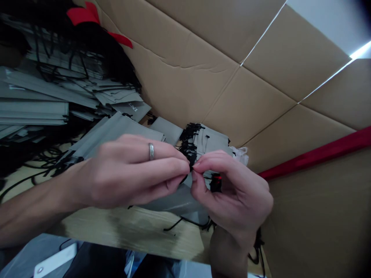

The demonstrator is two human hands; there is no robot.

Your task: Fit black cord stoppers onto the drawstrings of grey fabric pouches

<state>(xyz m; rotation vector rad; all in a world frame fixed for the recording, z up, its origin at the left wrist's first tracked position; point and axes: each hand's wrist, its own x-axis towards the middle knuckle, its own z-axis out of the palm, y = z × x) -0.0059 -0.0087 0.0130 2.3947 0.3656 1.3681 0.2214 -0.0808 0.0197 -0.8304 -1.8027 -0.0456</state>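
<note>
Both hands, L & R, fingertips meeting, pinch what looks like black cord over grey bag.

Flattened brown cardboard sheets form the rear wall behind the wooden worktop. A red strip runs along the right side. Bright light enters through gaps at the upper right corner.
</note>
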